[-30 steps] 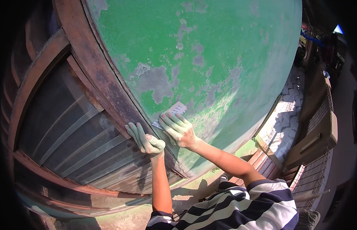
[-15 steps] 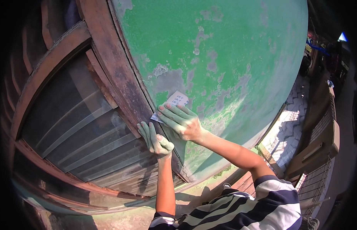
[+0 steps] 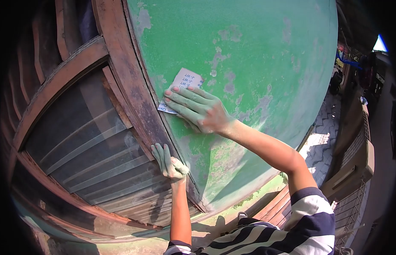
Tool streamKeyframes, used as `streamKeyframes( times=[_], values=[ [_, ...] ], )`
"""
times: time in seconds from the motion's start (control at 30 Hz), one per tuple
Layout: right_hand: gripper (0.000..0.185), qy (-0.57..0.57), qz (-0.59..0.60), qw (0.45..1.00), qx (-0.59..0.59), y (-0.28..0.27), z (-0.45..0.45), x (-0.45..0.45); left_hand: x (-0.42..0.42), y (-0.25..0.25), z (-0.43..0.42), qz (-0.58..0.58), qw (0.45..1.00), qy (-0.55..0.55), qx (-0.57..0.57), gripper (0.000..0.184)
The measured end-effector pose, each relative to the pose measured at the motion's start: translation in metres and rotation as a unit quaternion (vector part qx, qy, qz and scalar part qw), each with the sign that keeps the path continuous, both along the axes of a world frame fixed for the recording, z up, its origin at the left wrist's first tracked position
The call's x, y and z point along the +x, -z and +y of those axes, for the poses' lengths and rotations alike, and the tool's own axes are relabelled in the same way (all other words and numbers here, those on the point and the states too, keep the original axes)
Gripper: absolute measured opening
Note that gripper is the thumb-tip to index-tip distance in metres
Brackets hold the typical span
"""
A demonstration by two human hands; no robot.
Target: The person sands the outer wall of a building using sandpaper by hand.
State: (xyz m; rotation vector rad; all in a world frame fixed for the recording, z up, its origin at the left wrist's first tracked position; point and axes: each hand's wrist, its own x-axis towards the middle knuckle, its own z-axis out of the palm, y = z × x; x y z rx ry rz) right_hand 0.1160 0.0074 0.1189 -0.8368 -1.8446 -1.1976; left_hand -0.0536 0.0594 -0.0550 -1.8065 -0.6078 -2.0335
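Observation:
My right hand [image 3: 198, 108] presses a sheet of sandpaper [image 3: 187, 79] flat against the green wall [image 3: 257, 51], fingers together and stretched over it. The sheet's printed white back shows above the fingertips and below them at the left. Grey patches of worn paint mark the wall around it. My left hand [image 3: 169, 163] rests lower down at the brown wooden window frame [image 3: 140, 112], its fingers extended upward and its thumb folded in. I see nothing in that hand. Pale dust coats both hands.
A window pane [image 3: 91, 140] with slats showing behind it fills the left side. At the right stand a brown slab-topped fence with wire mesh [image 3: 351, 170] and a paved path [image 3: 319, 144]. Reddish wooden planks [image 3: 270, 208] lie below, near my striped shirt.
My right hand has slid the sandpaper up the wall and slightly left. My left hand stays beside the frame, a little lower in view. The camera view has shifted slightly.

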Motion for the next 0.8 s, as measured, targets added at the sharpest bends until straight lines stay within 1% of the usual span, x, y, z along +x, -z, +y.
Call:
streamKeyframes(
  times=[0.03, 0.1, 0.13, 0.17, 0.2, 0.27, 0.3, 0.37, 0.4, 0.43, 0.5, 0.53, 0.57, 0.6, 0.63, 0.67, 0.7, 0.73, 0.77, 0.8],
  values=[
    [0.042, 0.014, 0.013, 0.999, 0.032, -0.031, -0.001, 0.013, -0.001, 0.002, 0.001, -0.001, 1.0, -0.002, 0.002, 0.045],
    [0.038, 0.019, 0.138, 0.972, 0.187, -0.109, 0.013, 0.067, 0.003, 0.0, 0.002, -0.007, 1.0, -0.002, 0.017, 0.045],
    [0.037, 0.0, 0.201, 0.954, 0.221, -0.138, 0.015, 0.094, 0.004, 0.0, 0.001, -0.014, 1.0, -0.006, 0.015, 0.045],
    [0.04, -0.008, 0.292, 0.944, 0.155, -0.154, 0.004, 0.109, 0.004, 0.0, 0.001, -0.019, 1.0, -0.011, 0.013, 0.045],
    [0.046, -0.032, 0.347, 0.918, 0.191, -0.165, 0.015, 0.12, 0.006, 0.001, 0.002, -0.022, 0.999, -0.025, 0.018, 0.046],
    [0.041, -0.004, 0.358, 0.908, 0.217, -0.158, 0.014, 0.08, 0.007, 0.001, -0.005, -0.026, 0.999, -0.027, -0.005, 0.047],
    [0.039, -0.028, 0.299, 0.929, 0.218, -0.144, 0.023, 0.059, 0.007, -0.001, -0.005, -0.027, 0.999, -0.03, -0.021, 0.047],
    [0.045, -0.042, 0.101, 0.987, 0.118, -0.093, 0.022, 0.001, 0.008, -0.001, -0.003, -0.026, 0.999, -0.021, -0.016, 0.047],
    [0.043, -0.051, 0.061, 0.989, 0.125, -0.083, 0.026, -0.003, 0.006, -0.001, -0.003, -0.022, 0.999, -0.021, -0.013, 0.047],
    [0.043, -0.049, 0.069, 0.988, 0.127, -0.089, 0.022, 0.006, 0.001, -0.001, -0.003, -0.012, 1.0, -0.023, -0.008, 0.047],
    [0.041, -0.013, 0.048, 0.984, 0.172, -0.141, 0.017, 0.048, 0.0, 0.0, 0.0, -0.011, 1.0, -0.02, -0.003, 0.047],
    [0.038, -0.021, 0.142, 0.968, 0.205, -0.17, 0.016, 0.073, 0.002, 0.003, 0.001, -0.012, 1.0, -0.018, -0.001, 0.047],
    [0.036, 0.086, 0.352, 0.932, 0.005, -0.202, -0.01, 0.09, 0.003, 0.004, 0.001, -0.011, 1.0, -0.017, -0.001, 0.047],
    [0.047, -0.063, 0.345, 0.92, 0.177, -0.228, -0.009, 0.093, 0.006, 0.002, -0.002, -0.022, 1.0, -0.015, -0.008, 0.047],
    [0.046, -0.099, 0.472, 0.874, 0.057, -0.245, -0.016, 0.104, 0.007, 0.001, -0.003, -0.025, 0.999, -0.021, -0.007, 0.047],
    [0.046, -0.034, 0.444, 0.884, 0.142, -0.254, 0.006, 0.102, 0.007, 0.001, -0.004, -0.027, 0.999, -0.021, -0.015, 0.047],
    [0.045, 0.031, 0.411, 0.883, 0.226, -0.262, 0.017, 0.073, 0.007, 0.001, -0.005, -0.029, 0.999, -0.021, -0.024, 0.047],
    [0.044, -0.052, 0.38, 0.9, 0.205, -0.251, 0.028, 0.045, 0.006, 0.001, -0.005, -0.02, 0.999, -0.024, -0.025, 0.048],
    [0.042, -0.067, 0.28, 0.936, 0.204, -0.236, 0.034, 0.019, 0.004, 0.002, -0.004, -0.018, 0.999, -0.026, -0.025, 0.048],
    [0.041, -0.086, 0.195, 0.96, 0.179, -0.215, 0.036, -0.004, 0.003, 0.003, -0.001, -0.013, 0.999, -0.028, -0.019, 0.048]
  ],
)
